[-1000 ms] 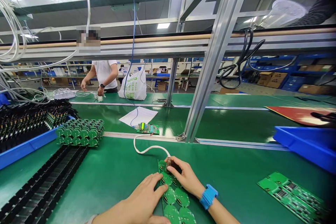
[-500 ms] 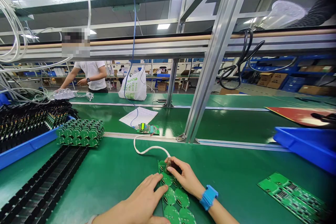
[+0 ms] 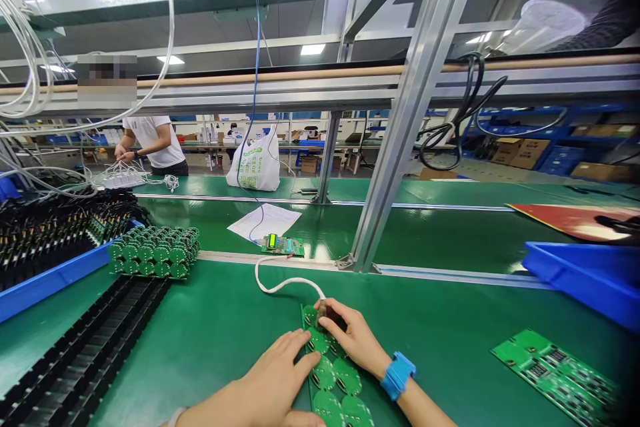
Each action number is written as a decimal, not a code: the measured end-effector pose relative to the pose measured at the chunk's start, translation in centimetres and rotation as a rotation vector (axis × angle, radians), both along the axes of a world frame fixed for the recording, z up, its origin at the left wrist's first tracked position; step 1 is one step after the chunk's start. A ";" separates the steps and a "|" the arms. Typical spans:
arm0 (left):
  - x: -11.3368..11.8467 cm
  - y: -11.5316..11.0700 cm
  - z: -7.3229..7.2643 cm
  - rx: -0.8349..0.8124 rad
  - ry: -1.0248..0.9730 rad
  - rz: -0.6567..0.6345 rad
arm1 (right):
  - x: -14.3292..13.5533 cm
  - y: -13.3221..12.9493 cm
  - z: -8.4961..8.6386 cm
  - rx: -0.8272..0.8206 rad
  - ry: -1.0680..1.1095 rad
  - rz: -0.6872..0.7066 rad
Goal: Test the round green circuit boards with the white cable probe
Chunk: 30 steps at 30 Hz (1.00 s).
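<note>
A panel of round green circuit boards (image 3: 324, 373) lies on the green bench in front of me. My left hand (image 3: 277, 370) rests on the panel's left edge, its fingers stretched out and the thumb apart. In a pinch, my right hand (image 3: 350, 333) holds a brownish probe connector (image 3: 321, 311) down at the panel's far end. From the connector's top a white cable (image 3: 285, 285) curves back to a small green test board (image 3: 283, 246) with a lit yellow-green display. My fingers partly cover the connector, so its contact with the panel is hidden.
Stacked round-board panels (image 3: 153, 253) stand at the left on a black slotted rack (image 3: 95, 340). Beside them is a blue tray (image 3: 60, 271) of black-wired boards. Another circuit board (image 3: 557, 373) and a blue bin (image 3: 585, 280) sit at right. A metal post (image 3: 400, 127) rises ahead; a co-worker (image 3: 155, 143) stands beyond.
My hands and the panel stay practically in place. Across the bench, the co-worker has shifted left and brought both hands together over the white cables.
</note>
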<state>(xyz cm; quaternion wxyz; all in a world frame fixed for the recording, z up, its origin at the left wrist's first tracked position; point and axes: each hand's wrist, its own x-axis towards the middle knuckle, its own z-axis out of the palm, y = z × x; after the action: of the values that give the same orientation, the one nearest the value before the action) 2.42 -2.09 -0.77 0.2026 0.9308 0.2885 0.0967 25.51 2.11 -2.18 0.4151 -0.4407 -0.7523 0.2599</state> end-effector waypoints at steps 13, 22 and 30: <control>0.1 -0.1 0.1 0.001 -0.001 0.008 | 0.0 0.0 0.1 0.003 0.009 -0.003; 0.0 0.1 0.2 -0.002 0.020 0.030 | 0.1 -0.1 0.0 0.010 0.055 -0.028; 0.0 0.7 0.8 0.002 0.022 0.104 | -0.3 -0.9 0.6 -0.046 0.062 0.077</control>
<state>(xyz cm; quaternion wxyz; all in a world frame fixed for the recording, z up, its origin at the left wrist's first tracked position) 2.45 -1.36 0.04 0.1934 0.9158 0.3385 0.0969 25.24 1.17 -1.63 0.4179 -0.4127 -0.7491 0.3065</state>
